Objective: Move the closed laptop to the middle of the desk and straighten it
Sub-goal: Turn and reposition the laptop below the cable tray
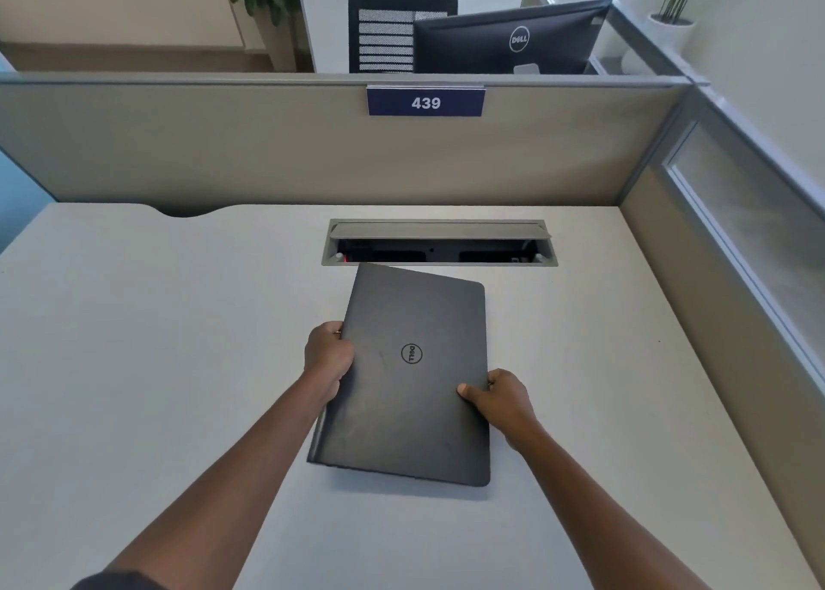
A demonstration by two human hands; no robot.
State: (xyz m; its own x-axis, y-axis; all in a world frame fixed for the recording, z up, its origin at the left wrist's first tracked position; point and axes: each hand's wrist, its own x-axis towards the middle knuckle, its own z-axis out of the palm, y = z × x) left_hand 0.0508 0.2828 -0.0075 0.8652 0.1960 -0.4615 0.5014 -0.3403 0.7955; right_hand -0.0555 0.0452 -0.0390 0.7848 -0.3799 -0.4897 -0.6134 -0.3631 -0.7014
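Observation:
A closed black laptop (415,406) with a round logo lies on the pale desk (156,366), near the desk's middle. It is turned with its long side running away from me and is slightly skewed, its far end leaning to the right. My left hand (328,359) grips its left edge about halfway along. On the right edge my right hand (497,399) holds it, thumb resting on the lid. The laptop's far corner sits just short of the cable box.
An open cable box (439,243) is sunk into the desk behind the laptop. Beige partitions (268,152) close the back and right sides, with a blue "439" sign (425,102). A monitor (509,40) and chair (388,31) stand beyond the partition.

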